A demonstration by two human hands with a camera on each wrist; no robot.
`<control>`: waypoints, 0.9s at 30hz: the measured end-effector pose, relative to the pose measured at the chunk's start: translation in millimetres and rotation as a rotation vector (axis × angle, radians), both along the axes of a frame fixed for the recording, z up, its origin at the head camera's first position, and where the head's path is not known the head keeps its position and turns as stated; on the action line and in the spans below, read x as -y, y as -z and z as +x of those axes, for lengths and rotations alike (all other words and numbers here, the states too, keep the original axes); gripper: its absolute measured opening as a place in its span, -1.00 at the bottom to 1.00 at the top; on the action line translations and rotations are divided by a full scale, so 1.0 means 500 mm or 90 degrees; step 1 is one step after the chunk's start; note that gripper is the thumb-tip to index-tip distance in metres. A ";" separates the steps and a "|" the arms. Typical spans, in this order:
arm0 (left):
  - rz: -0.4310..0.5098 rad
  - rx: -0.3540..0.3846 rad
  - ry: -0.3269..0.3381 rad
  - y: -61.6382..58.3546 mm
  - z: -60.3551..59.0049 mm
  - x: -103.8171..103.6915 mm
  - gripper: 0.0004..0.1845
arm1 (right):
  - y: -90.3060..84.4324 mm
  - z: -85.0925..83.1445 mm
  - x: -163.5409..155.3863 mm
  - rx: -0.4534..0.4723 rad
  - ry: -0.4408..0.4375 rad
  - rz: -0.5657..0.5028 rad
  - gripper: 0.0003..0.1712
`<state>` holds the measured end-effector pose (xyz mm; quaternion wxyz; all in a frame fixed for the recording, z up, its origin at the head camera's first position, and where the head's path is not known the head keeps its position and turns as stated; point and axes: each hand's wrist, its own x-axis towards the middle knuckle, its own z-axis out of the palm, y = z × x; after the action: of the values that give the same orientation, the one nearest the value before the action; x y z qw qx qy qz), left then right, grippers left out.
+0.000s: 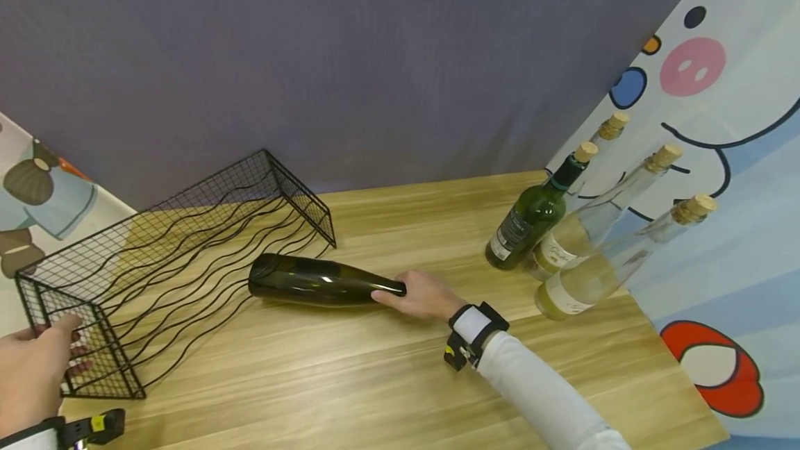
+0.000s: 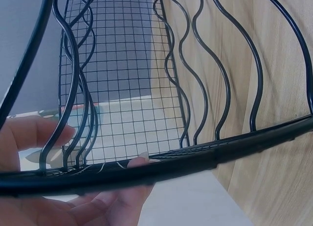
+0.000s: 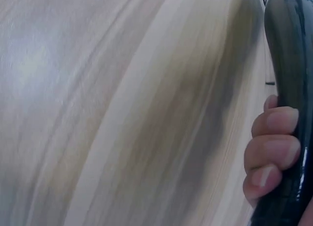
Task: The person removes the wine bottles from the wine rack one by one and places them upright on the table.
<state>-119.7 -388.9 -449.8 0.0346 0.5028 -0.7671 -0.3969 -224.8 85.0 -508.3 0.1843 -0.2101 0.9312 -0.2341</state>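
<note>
The lying dark green glass bottle (image 1: pixel 315 281) hid its mouth inside the right hand (image 1: pixel 420 295); the left hand (image 1: pixel 28 373) was cut off by the frame edge.

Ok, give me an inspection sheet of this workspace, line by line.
Surface: wooden table, light grain.
Job's things: dark green bottle lying on its side, base at the wire rack; the rack sits at the table's left end.
Clutter: four corked bottles standing at the right edge, one green, three clear.
Grips: right hand grips the lying bottle's neck; left hand holds the rack's near corner, fingers through the wire.
Cables: nothing seen.
Surroundings: grey cloth backdrop; cartoon-print cloth on the right.
</note>
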 end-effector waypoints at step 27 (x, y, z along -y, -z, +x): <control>0.007 0.009 0.003 -0.004 -0.002 0.007 -0.30 | -0.024 -0.015 -0.095 0.081 0.037 0.018 -0.08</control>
<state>-120.9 -392.6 -448.1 0.0257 0.5041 -0.7661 -0.3978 -232.2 132.3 -496.2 0.2391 -0.1653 0.9264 -0.2392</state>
